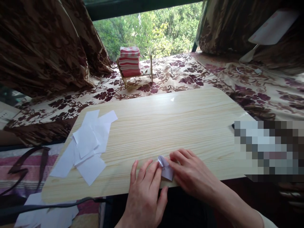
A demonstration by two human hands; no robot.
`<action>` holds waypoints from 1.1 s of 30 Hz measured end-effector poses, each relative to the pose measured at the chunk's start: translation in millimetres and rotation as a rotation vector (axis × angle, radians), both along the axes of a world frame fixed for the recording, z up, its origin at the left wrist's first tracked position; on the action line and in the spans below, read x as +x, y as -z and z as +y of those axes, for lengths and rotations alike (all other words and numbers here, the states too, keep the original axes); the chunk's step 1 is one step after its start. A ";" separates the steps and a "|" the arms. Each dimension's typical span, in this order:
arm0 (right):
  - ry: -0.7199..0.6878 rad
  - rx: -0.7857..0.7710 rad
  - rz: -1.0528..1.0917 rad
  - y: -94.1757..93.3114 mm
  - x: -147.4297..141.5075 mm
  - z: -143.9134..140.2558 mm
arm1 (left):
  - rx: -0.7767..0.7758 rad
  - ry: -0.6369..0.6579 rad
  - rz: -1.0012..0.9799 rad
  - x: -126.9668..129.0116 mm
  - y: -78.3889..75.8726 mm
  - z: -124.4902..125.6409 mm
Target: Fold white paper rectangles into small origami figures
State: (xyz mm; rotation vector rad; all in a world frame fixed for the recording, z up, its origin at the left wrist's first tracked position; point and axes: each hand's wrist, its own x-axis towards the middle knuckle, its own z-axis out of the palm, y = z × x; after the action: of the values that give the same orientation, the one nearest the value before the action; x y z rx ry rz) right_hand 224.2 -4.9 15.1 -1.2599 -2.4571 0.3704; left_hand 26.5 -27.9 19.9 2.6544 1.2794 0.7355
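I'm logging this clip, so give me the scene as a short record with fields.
surface: light wooden board laid over a floral cloth
left hand: fingers flat on the board, pressing the small folded paper
right hand: fingertips on the same folded paper, from the other side
paper state: small, white, creased, one corner raised
loose sheets: overlapping white pile at the board's left end
background: striped stack on a small wooden rack by the window
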 end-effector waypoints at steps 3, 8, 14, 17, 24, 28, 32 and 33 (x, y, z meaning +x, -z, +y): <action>0.018 0.016 -0.033 3.2 -4.2 -4.6 | 0.030 0.005 0.009 1.3 1.2 -5.4; 0.026 -0.017 -0.008 3.3 -4.9 -4.4 | 0.012 0.018 0.076 1.7 3.8 -5.0; 0.011 -0.074 -0.024 -0.8 -3.8 -1.2 | -0.023 -0.018 0.088 3.7 10.8 -8.6; 0.000 -0.059 -0.034 -0.7 -3.8 -1.4 | -0.003 -0.054 0.104 6.4 16.8 -9.8; -0.026 0.007 -0.130 -6.1 -5.7 9.6 | 0.053 -0.079 0.134 10.6 25.0 -10.9; -0.060 0.122 -0.234 -9.1 -7.8 11.2 | 0.060 -0.071 0.151 8.9 25.7 -10.4; -0.102 0.236 -0.297 -6.9 -7.7 6.3 | 0.070 -0.061 0.147 7.7 27.1 -8.1; -0.097 0.242 -0.306 -6.2 -7.1 7.3 | 0.071 -0.058 0.151 7.5 27.4 -7.6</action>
State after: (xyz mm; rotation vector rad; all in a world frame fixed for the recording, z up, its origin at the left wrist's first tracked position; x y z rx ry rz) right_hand 217.0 2.4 21.4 -1.1691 -2.7224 -0.1044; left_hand 34.0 -35.5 -7.4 2.7875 1.3964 0.6090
